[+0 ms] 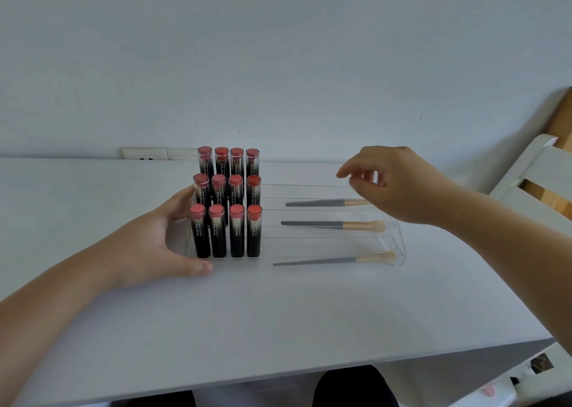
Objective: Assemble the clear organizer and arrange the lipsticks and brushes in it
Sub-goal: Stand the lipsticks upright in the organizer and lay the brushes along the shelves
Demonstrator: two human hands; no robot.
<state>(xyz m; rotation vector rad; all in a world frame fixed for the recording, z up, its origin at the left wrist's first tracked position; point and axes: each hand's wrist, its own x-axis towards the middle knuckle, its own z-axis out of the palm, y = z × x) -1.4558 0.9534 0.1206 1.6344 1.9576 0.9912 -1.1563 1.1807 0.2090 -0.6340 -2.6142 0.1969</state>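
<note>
The clear, stepped acrylic organizer point(393, 239) sits toward the far edge of the white tabletop point(278, 313), roughly midway along it, its three tiers rising toward the wall. Twelve black lipstick tubes with red caps point(227, 202) stand upright in its left part, four to a tier, so each row shows above the one in front. Three grey-handled makeup brushes with pale bristles lie lengthwise in the right part, one per tier: the front brush point(334, 260), the middle brush point(332, 224) and the back brush point(328, 203), bristles all pointing to the right edge of the tabletop.

The left hand point(158, 245) rests against the organizer's left end, thumb on the tabletop at the front corner and fingers point(182, 200) reaching along the side wall; this looks like bracing, so the light tray does not slide. The fingers seem fairly straight, laid against the wall and not wrapped round it.

The right hand point(399, 183) hovers above the back tier, near the back brush's bristle end, its fingers loosely curled and holding nothing. Judging by the full tiers, the arranging seems essentially done.
</note>
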